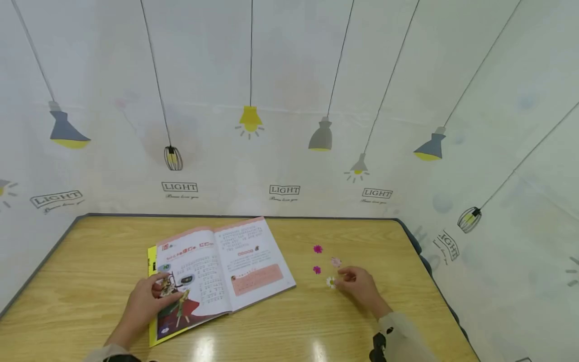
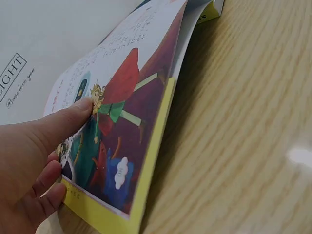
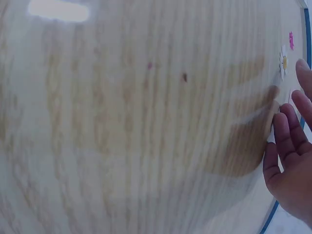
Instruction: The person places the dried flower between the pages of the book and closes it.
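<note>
An open book (image 1: 251, 269) with printed text and colored pictures lies on the wooden table. My left hand (image 1: 145, 297) rests on its left page, with the thumb (image 2: 80, 109) on the illustration and other fingers by the outer edge. To the right of the book are two magenta flowers, a pale pink flower (image 1: 335, 262) and a white daisy (image 1: 330, 282) with a yellow center. Beside the daisy is my right hand (image 1: 359, 286), fingers loosely bent; in the right wrist view a small gap separates the thumb from the daisy (image 3: 283, 62). Nothing shows between its fingers.
Under the left page a yellow cover edge (image 1: 152, 261) sticks out. The wooden tabletop (image 1: 253, 337) has a dark rim and meets a pale wall (image 1: 289, 75) printed with hanging lamps. Dark chair-like shapes (image 1: 427, 269) show past the table's right edge.
</note>
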The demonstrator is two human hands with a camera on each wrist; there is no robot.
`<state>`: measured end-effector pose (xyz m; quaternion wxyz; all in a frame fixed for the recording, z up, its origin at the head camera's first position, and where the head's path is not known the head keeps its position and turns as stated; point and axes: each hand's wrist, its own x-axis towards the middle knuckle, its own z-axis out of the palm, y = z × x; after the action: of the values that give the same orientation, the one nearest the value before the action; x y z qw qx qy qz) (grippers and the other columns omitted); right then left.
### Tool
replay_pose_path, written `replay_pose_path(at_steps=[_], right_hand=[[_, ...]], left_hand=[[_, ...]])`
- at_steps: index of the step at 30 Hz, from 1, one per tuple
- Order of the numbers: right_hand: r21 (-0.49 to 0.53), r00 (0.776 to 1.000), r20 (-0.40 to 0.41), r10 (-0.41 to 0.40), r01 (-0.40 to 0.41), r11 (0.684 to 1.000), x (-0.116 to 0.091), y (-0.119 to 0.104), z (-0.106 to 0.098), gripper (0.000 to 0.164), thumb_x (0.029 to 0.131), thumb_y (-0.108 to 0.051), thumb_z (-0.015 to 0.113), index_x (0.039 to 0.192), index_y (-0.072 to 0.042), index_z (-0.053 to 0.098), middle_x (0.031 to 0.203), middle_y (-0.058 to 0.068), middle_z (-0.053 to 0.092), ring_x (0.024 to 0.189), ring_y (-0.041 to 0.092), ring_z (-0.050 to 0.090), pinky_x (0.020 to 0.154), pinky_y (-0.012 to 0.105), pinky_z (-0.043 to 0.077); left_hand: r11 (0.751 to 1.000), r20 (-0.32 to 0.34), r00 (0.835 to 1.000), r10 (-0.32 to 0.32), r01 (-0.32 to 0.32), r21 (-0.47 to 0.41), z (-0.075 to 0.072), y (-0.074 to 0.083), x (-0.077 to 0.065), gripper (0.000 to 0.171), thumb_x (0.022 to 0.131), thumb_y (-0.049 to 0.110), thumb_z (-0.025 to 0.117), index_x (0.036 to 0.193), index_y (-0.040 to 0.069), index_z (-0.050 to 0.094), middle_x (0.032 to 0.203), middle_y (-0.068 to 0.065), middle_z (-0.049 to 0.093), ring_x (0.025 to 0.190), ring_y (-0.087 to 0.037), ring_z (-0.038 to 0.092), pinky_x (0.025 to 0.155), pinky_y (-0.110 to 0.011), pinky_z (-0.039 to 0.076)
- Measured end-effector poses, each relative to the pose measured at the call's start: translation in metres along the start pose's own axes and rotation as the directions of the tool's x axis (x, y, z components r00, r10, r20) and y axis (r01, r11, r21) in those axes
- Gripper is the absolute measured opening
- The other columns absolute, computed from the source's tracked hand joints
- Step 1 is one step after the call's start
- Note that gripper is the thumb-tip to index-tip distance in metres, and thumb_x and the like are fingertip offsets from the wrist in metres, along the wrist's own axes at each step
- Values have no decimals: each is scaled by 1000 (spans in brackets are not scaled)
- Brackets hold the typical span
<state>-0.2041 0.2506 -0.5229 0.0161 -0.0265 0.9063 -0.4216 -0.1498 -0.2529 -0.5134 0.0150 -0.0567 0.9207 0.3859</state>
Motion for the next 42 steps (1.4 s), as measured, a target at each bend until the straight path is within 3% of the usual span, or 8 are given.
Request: replay_pose_path(at_steps=[12,30,42], right_hand=[[60,996,-74,39,-35,998,-7,-2,11,31,78,-17,75,102,1,67,94,9,56,83,17,49,73,32,42],[-29,987,-152,49,-55,998,-10,-4,20,28,77,-25,76,96,-6,70,87,4,53,77,13,46,68,30,38],[-50,987,-101,123,-128,990,-5,-11,17,23,77,-21,76,93,-5,71,86,5,55,77,16,47,67,31,37]], left_hand=[[998,-17,999,-32,33,47,6,-5,-2,84,73,49,74,129,-6,45,99,-21,48,87,-30,49,72,-43,42],[994,-22,999,-50,52,97,6,-4,-2,87,72,55,72,130,-4,45,97,-20,48,85,-28,49,68,-39,40],[992,-32,998,-61,64,105,8,-7,-2,88,71,56,72,130,-3,45,98,-19,48,86,-29,50,69,-40,41]])
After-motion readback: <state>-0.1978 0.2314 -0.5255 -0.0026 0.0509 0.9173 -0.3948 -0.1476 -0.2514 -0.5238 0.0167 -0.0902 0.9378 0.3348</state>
